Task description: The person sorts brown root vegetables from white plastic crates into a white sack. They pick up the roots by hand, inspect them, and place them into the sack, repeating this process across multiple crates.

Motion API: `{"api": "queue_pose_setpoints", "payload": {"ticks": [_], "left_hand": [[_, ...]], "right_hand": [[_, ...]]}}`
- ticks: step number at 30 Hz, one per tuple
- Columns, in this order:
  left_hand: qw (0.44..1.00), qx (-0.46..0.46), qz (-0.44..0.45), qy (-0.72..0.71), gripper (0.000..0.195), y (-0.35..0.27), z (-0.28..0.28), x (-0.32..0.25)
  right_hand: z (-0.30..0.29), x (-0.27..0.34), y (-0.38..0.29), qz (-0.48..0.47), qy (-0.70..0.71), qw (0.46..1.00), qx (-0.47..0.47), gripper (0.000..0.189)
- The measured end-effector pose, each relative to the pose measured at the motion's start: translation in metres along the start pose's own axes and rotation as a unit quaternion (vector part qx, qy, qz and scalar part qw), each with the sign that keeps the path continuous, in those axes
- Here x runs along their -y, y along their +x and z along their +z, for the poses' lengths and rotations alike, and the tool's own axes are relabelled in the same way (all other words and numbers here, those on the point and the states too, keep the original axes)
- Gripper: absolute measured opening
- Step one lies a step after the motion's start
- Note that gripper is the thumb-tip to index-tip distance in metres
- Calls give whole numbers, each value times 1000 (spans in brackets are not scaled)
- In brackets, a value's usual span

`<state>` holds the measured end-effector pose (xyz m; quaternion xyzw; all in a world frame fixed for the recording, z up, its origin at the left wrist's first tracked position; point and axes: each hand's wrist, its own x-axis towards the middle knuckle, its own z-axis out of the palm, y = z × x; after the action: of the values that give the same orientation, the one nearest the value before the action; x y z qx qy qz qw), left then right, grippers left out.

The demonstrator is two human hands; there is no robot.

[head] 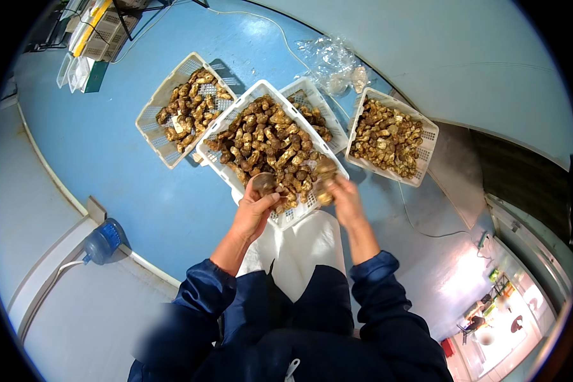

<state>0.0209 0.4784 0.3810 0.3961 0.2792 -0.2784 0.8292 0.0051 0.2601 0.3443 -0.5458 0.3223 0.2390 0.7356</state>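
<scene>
A white plastic crate (262,86) piled with brown mushrooms (272,138) stands before me, tilted in view, its near corner by my knees. My left hand (254,210), over the crate's near left edge, is closed on a brown mushroom cap (264,182), fingers and thumb around it. At the near right side, my right hand (346,198) grips one or more mushrooms (325,179); motion blur hides how many. White cloth or sheeting (310,238) covers my lap under the near corner.
Further crates of mushrooms stand at left (145,114), behind (310,86) and at right (432,143). Crumpled clear plastic (332,62) lies beyond, near the wall. A blue water jug (104,241) rests at far left. A cable (425,233) runs over the floor at right.
</scene>
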Motion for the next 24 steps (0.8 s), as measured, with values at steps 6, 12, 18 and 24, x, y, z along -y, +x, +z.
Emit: {"api": "queue_pose_setpoints", "payload": {"ticks": [6,12,18,24], "left_hand": [[992,96,-32,-78,72,-7,45,2],[988,121,-64,-65,69,-3,76,23],[989,114,-76,-60,65,9,99,39],[985,121,-108,-54,65,18,119,45]], "right_hand": [[-111,31,0,-29,28,998,-43,28],[-144,58,-27,-44,174,983,34,34],[-159,62,-30,-56,134,989,32,36],[-162,64,-35,-48,107,991,63,41]]}}
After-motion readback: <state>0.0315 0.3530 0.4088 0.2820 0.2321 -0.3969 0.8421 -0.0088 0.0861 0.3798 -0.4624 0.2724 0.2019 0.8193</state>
